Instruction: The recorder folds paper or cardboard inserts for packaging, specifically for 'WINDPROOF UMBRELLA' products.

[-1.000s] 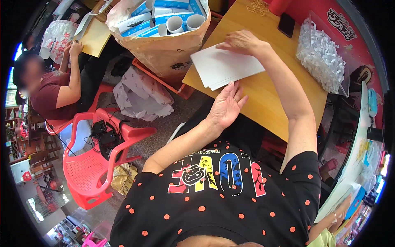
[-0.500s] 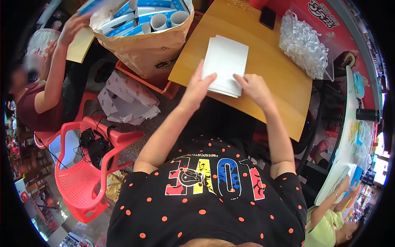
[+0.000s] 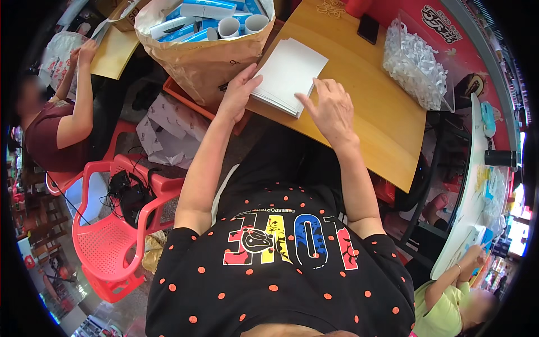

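A stack of white paper sheets [image 3: 292,70] lies tilted on the wooden table near its front left edge, its layers slightly uneven. My left hand [image 3: 238,92] is at the stack's left side, its fingers stretched along the edge and its thumb apart from them. On the other side, my right hand [image 3: 335,109] has its thumb and fingers spread, the thumb by the lower right edge of the stack and the index finger near the right edge. Neither hand is wrapped around the sheets.
Left of the table stands a brown paper bag [image 3: 208,64] full of blue-and-white card tubes, by an orange crate [image 3: 188,96]. A clear bin of white curled strips [image 3: 415,70] and a phone [image 3: 368,29] are on the table [image 3: 370,126]. Left is a red chair [image 3: 115,241]; co-workers sit at both sides.
The stack has shifted left and turned clockwise. My left hand moved left with it; my right hand lifted its fingers and spread them. The left co-worker's hands came lower.
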Motion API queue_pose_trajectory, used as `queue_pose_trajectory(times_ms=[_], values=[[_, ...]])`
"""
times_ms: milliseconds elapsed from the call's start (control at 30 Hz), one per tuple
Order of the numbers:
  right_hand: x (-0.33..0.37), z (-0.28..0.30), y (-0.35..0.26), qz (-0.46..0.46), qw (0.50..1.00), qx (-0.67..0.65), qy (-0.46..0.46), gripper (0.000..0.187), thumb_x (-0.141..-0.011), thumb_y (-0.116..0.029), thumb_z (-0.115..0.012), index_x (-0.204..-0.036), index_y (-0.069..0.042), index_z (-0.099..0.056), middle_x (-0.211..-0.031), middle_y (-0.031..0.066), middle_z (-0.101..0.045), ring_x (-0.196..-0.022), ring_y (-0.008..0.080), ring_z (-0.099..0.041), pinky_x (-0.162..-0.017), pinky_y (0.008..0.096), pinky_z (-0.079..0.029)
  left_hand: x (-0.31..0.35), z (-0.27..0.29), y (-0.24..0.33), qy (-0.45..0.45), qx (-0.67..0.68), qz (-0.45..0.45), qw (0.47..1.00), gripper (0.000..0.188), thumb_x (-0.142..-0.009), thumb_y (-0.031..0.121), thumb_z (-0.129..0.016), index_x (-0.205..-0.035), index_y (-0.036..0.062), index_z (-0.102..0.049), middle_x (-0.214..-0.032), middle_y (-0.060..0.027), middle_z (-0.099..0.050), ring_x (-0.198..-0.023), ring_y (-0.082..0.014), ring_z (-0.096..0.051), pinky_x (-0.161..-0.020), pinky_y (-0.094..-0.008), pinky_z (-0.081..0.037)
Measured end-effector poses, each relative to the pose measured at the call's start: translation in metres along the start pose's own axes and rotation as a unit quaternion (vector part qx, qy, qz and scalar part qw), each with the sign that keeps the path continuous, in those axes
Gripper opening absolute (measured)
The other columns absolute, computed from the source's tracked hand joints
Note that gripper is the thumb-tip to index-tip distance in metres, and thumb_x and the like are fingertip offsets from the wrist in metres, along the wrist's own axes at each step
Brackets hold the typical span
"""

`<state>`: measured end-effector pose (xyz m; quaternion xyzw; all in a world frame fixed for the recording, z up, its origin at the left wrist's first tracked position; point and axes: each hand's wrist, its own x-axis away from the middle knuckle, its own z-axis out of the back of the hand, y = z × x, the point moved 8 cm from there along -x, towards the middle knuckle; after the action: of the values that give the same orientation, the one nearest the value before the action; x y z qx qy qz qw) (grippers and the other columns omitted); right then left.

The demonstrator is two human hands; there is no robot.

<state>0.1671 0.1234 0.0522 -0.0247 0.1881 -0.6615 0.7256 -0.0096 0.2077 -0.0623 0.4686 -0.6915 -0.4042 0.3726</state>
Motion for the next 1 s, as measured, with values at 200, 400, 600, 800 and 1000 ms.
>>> queue_pose_trajectory(times_ms=[200,400,600,800,1000], values=[[0.018,-0.023,-0.026,0.198,0.978,0.041,0.049,0.038,-0.083,-0.027,-0.066,-0.109,0.001,-0.061,-0.124,0.0150,-0.057,-0.118,0.0232,-0.053,-0.101,0.0434,-0.037,0.037,0.002,-0.001,0.068,0.023,-0.056,0.996,0.052,-0.094,0.015,-0.056,-0.138,-0.0057,-0.038,-0.136,-0.0145,-0.047,-0.123,-0.0170,-0.044,-0.104,-0.0278,-0.032],[0.024,-0.031,-0.034,0.216,0.969,0.052,0.112,0.023,-0.079,-0.012,-0.066,-0.099,-0.001,-0.063,-0.108,0.0104,-0.066,-0.105,0.0218,-0.062,-0.100,0.0485,-0.037,0.047,0.005,-0.005,0.082,-0.050,-0.122,0.988,0.046,-0.098,0.017,-0.048,-0.139,-0.0034,-0.038,-0.137,-0.0115,-0.047,-0.125,-0.0161,-0.043,-0.106,-0.0275,-0.030],[0.025,-0.026,-0.033,0.173,0.977,-0.023,0.123,0.013,-0.078,-0.008,-0.067,-0.090,-0.005,-0.064,-0.104,0.0078,-0.068,-0.103,0.0213,-0.063,-0.098,0.0515,-0.037,0.047,0.002,0.004,0.088,-0.075,-0.126,0.985,0.045,-0.098,0.015,-0.048,-0.139,-0.0033,-0.038,-0.131,-0.0105,-0.052,-0.118,-0.0137,-0.047,-0.102,-0.0263,-0.034],[0.028,-0.024,-0.031,0.154,0.975,-0.065,0.148,0.008,-0.077,-0.009,-0.066,-0.081,-0.006,-0.061,-0.100,0.0083,-0.064,-0.103,0.0224,-0.061,-0.097,0.0562,-0.037,0.046,0.004,0.002,0.108,-0.039,-0.121,0.986,0.047,-0.096,0.010,-0.050,-0.139,-0.0042,-0.037,-0.127,-0.0111,-0.055,-0.113,-0.0130,-0.050,-0.099,-0.0258,-0.036],[0.031,-0.009,-0.025,0.157,0.964,-0.107,0.189,0.014,-0.077,-0.010,-0.067,-0.090,-0.007,-0.066,-0.100,0.0095,-0.065,-0.097,0.0256,-0.062,-0.090,0.0494,-0.042,0.068,0.011,0.022,0.199,-0.052,-0.196,0.959,0.041,-0.097,0.010,-0.049,-0.134,-0.0046,-0.042,-0.124,-0.0127,-0.056,-0.113,-0.0162,-0.053,-0.098,-0.0276,-0.040]])
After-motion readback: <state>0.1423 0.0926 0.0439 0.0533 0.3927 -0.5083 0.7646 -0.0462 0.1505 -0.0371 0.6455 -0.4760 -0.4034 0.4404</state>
